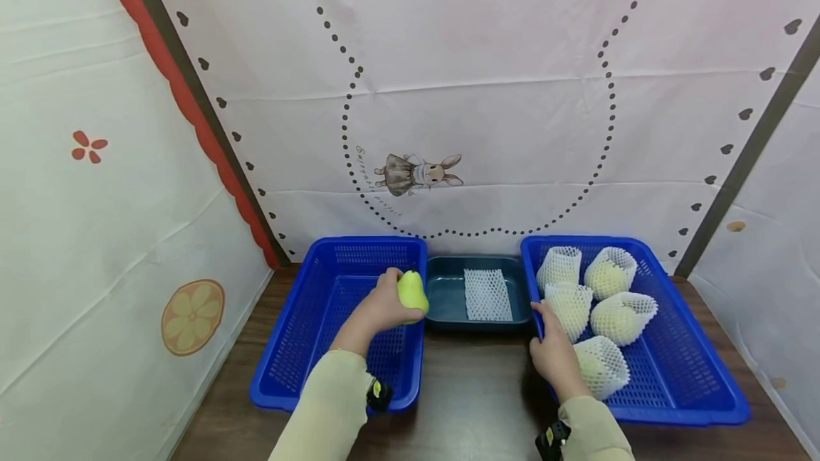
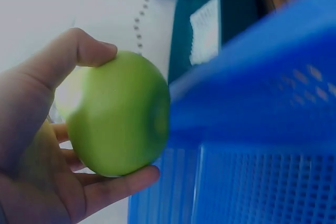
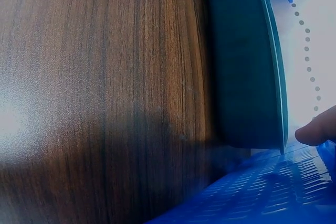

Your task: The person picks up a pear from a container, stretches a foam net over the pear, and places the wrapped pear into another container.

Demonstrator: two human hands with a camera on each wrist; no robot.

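Observation:
My left hand [image 1: 384,304] holds a yellow-green pear [image 1: 412,292] over the right side of the left blue basket [image 1: 282,347]. In the left wrist view the thumb presses the pear [image 2: 123,114] from above and the fingers support it from below. My right hand [image 1: 556,353] rests at the left rim of the right blue basket [image 1: 698,326]; its thumb [image 3: 317,128] looks straight, while most other fingers are hidden in the right wrist view. Beside that hand, in the basket, lie several pale fruits in white foam nets [image 1: 566,306].
Between the baskets stands a dark teal tray [image 1: 445,304] with a flat white foam net [image 1: 488,295] in it. All three containers stand on a brown wood-grain table [image 1: 474,390]. Behind them hangs a printed white cloth [image 1: 512,126].

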